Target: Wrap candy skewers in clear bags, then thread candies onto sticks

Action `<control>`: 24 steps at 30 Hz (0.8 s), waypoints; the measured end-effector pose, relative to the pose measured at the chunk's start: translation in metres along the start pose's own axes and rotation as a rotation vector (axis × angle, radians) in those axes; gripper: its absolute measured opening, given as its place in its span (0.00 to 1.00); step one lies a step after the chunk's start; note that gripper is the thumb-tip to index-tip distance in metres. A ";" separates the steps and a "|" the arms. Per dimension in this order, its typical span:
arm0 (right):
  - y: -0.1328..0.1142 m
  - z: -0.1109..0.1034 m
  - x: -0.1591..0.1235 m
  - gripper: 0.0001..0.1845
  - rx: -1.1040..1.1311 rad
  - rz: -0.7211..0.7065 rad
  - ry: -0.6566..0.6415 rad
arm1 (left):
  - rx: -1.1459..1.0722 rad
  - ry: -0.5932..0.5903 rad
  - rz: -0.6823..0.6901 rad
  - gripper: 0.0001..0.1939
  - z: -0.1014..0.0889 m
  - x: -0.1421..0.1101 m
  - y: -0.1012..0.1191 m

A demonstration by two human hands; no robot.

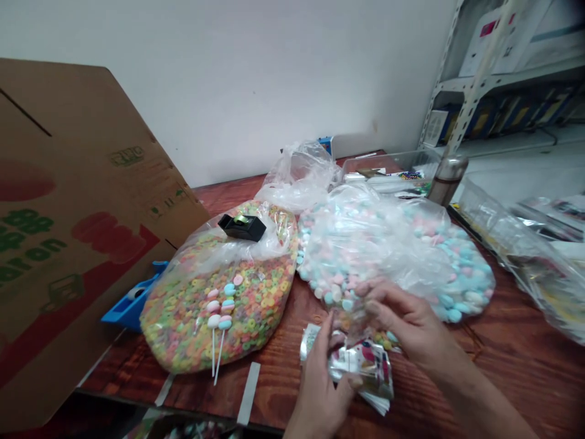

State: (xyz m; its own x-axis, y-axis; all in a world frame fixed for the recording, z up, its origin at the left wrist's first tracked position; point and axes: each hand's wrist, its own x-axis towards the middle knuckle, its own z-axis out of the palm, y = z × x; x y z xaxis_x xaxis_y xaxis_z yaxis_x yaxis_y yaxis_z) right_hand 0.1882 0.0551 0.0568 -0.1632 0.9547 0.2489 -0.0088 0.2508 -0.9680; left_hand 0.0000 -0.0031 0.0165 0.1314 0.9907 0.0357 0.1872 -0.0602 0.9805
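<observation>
My left hand (320, 384) and my right hand (397, 317) both grip a small printed foil packet (363, 363), whose transparent top holds a few colourful candy pieces. Under it lies a loose stack of similar packets (377, 399). Just beyond my right hand is a large transparent bag of pastel pink and blue candies (393, 256). To the left lies a transparent bag of multicoloured cereal rings (205, 311), with a black tape dispenser (242, 227) on top. Several candy-topped sticks (219, 311) rest on that bag.
A large cardboard sheet (77, 201) leans in at the left, beside a blue plastic dispenser (132, 302). The red-brown wooden table (503, 347) also holds a plastic tub (388, 174), a steel flask (448, 180) and a bag of printed packets (534, 262).
</observation>
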 end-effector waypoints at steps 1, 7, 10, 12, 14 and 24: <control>-0.011 0.001 0.004 0.09 -0.093 0.004 -0.119 | -0.041 0.037 -0.034 0.39 0.001 0.001 0.007; -0.040 0.023 0.008 0.04 -0.195 -0.020 -0.412 | -0.367 0.169 -0.323 0.12 0.009 0.010 0.032; -0.022 0.028 -0.004 0.17 -0.069 0.119 -0.212 | -0.738 0.467 -0.389 0.17 0.011 0.011 0.028; -0.004 0.033 -0.016 0.23 0.116 0.224 -0.126 | -0.899 0.539 -0.414 0.20 0.012 0.009 0.025; 0.012 0.039 -0.028 0.24 0.295 0.319 -0.074 | -0.958 0.537 -0.422 0.19 0.015 0.007 0.024; 0.025 0.043 -0.057 0.20 0.008 0.332 -0.051 | -0.804 0.598 -0.294 0.18 0.020 -0.005 0.019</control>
State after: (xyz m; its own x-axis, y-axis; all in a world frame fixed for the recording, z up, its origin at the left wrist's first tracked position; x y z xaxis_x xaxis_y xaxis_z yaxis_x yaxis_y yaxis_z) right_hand 0.1551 -0.0004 0.0171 -0.2074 0.9748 -0.0819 0.0456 -0.0740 -0.9962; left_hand 0.0226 -0.0112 0.0307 -0.3584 0.8652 -0.3507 -0.5986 0.0754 0.7975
